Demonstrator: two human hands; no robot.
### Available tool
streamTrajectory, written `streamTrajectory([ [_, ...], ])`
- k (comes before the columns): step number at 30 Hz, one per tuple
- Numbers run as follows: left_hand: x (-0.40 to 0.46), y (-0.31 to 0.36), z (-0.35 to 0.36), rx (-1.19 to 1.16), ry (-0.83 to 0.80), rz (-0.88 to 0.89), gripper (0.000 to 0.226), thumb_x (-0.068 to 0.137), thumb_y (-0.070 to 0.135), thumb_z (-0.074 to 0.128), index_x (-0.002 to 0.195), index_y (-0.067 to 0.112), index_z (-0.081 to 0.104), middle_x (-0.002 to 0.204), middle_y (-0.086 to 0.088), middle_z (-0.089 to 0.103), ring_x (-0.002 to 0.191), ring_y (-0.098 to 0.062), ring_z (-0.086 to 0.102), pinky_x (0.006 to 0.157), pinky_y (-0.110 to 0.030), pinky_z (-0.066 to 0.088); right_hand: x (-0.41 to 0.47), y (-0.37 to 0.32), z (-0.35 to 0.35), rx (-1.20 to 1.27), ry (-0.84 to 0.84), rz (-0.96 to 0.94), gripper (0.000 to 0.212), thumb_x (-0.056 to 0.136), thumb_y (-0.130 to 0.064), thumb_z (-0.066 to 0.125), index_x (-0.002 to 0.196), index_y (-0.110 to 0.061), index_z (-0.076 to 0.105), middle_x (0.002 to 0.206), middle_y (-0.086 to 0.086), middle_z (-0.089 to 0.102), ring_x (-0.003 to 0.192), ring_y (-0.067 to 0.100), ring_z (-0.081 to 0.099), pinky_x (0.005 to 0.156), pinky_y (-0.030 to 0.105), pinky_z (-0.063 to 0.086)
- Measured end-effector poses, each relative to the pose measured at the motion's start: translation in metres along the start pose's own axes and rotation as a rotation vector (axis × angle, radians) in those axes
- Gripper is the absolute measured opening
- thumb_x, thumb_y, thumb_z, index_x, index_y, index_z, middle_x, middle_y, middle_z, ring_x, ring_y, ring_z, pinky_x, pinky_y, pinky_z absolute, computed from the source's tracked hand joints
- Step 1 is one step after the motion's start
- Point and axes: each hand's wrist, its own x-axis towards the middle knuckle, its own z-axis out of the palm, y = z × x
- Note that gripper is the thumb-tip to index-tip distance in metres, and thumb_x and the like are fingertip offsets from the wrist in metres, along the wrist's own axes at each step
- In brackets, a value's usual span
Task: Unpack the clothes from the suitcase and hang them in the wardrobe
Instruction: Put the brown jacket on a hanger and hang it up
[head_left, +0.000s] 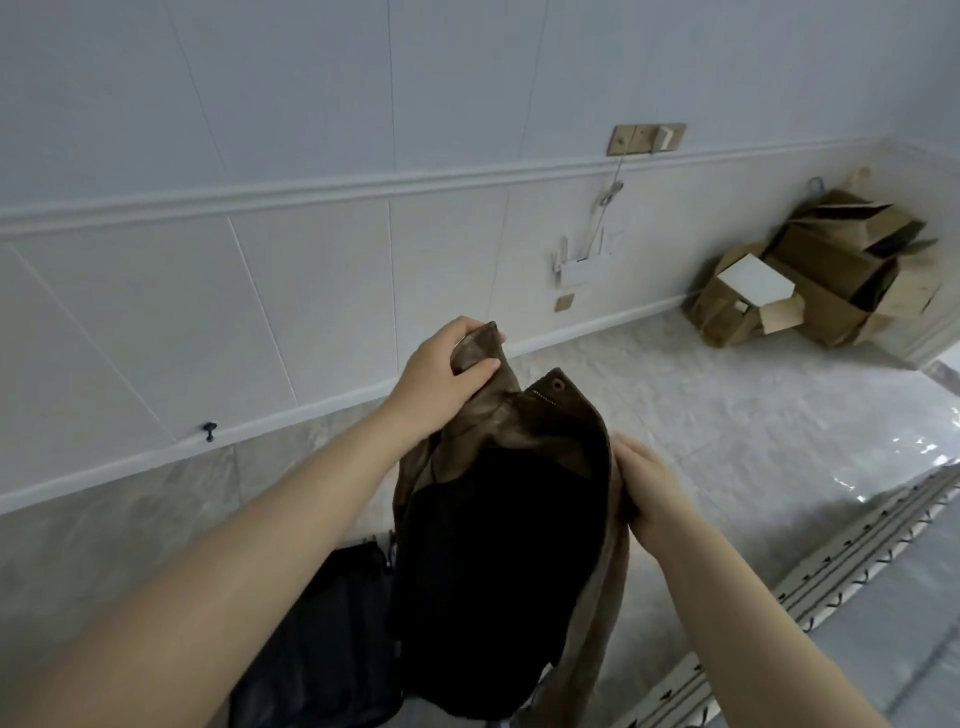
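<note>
White wall panels and pale floor tiles are all around. Fingers of the left hand (441, 376) pinch a collar corner of the brown jacket (498, 525). The right hand (649, 488) curls round its other edge. It hangs in the air above the dark suitcase (322, 639). It looks soft, floppy and a bit heavy, so holding the shoulders seems best.

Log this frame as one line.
step: unpacking | left hand: grips brown jacket collar | right hand: holds jacket edge | suitcase: below
</note>
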Motion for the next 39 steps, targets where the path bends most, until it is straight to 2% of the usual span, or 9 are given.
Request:
streamTrajectory([
  [2,0.007,0.013,0.001,0.054,-0.026,0.035,0.018,0.092,0.021,0.064,0.109,0.025,0.062,0.113,0.016,0.069,0.107,-0.004,0.063,0.096,-0.028,0.049,0.004,-0.004,-0.006,-0.154,0.077,-0.060,0.017,0.095,-0.028,0.061,0.100,-0.017,0.073,0.092,0.005,0.069,0.087,0.018,0.066,0.076,0.029,0.051],
  [6,0.014,0.034,0.022,0.199,-0.094,0.099,0.018,0.091,0.023,0.064,0.108,0.026,0.062,0.109,0.011,0.069,0.101,-0.011,0.063,0.092,-0.029,0.048,-0.003,-0.024,0.000,-0.194,0.005,-0.236,0.043,0.088,-0.056,0.059,0.123,-0.030,0.064,0.117,-0.010,0.068,0.114,0.010,0.062,0.102,0.036,0.044],
  [10,0.015,0.043,0.041,0.243,-0.108,0.121,0.017,0.088,0.022,0.067,0.104,0.028,0.064,0.104,0.010,0.070,0.100,-0.012,0.063,0.095,-0.034,0.049,-0.017,-0.046,0.024,-0.383,-0.148,-0.396,0.032,0.093,-0.042,0.062,0.121,-0.028,0.067,0.109,-0.016,0.072,0.103,-0.007,0.064,0.085,0.014,0.049],
  [16,0.016,0.054,0.030,-0.005,-0.168,0.026,0.020,0.087,0.022,0.071,0.106,0.029,0.069,0.113,0.014,0.069,0.110,-0.001,0.062,0.103,-0.029,0.047,-0.015,-0.039,0.038,-0.446,-0.242,-0.372,0.032,0.100,-0.042,0.049,0.104,-0.019,0.072,0.100,-0.004,0.076,0.096,0.006,0.070,0.085,0.024,0.051],
  [19,0.018,0.057,0.016,-0.113,-0.113,-0.027,0.023,0.086,0.032,0.072,0.108,0.031,0.069,0.115,0.012,0.070,0.108,-0.006,0.065,0.100,-0.035,0.052,-0.014,-0.044,0.052,-0.330,-0.162,-0.449,0.031,0.102,-0.036,0.048,0.099,-0.016,0.072,0.096,0.005,0.076,0.094,0.019,0.072,0.091,0.045,0.056],
  [27,-0.003,0.024,-0.009,-0.112,-0.198,-0.231,0.043,0.087,0.063,0.056,0.114,0.030,0.062,0.110,0.008,0.070,0.105,-0.012,0.066,0.099,-0.038,0.051,-0.025,-0.066,0.082,-0.113,-0.184,-0.554,0.032,0.099,-0.031,0.055,0.086,-0.005,0.068,0.086,0.024,0.067,0.081,0.032,0.066,0.076,0.046,0.053],
  [31,-0.040,-0.034,-0.012,-0.172,-0.256,-0.331,0.042,0.081,0.052,0.073,0.118,0.034,0.067,0.118,0.011,0.070,0.114,-0.008,0.064,0.107,-0.035,0.044,-0.027,-0.077,0.079,0.023,-0.180,-0.531,0.052,0.093,-0.037,0.061,0.089,0.013,0.050,0.082,0.025,0.055,0.078,0.031,0.053,0.074,0.045,0.043],
  [35,-0.064,-0.074,0.005,-0.014,-0.343,-0.481,0.034,0.087,0.037,0.071,0.120,0.032,0.063,0.112,0.017,0.065,0.114,-0.011,0.060,0.085,-0.016,0.045,-0.032,-0.093,0.072,0.135,-0.157,-0.466,0.030,0.096,-0.031,0.059,0.090,-0.002,0.067,0.095,0.022,0.067,0.088,0.033,0.065,0.085,0.044,0.050],
  [39,-0.068,-0.087,0.021,-0.027,-0.257,-0.574,0.036,0.095,0.043,0.058,0.125,0.023,0.061,0.108,0.010,0.064,0.096,-0.009,0.060,0.077,-0.016,0.043,-0.037,-0.111,0.061,0.291,-0.109,-0.412,0.025,0.094,-0.032,0.061,0.092,-0.010,0.074,0.100,0.012,0.076,0.094,0.026,0.073,0.088,0.041,0.056],
])
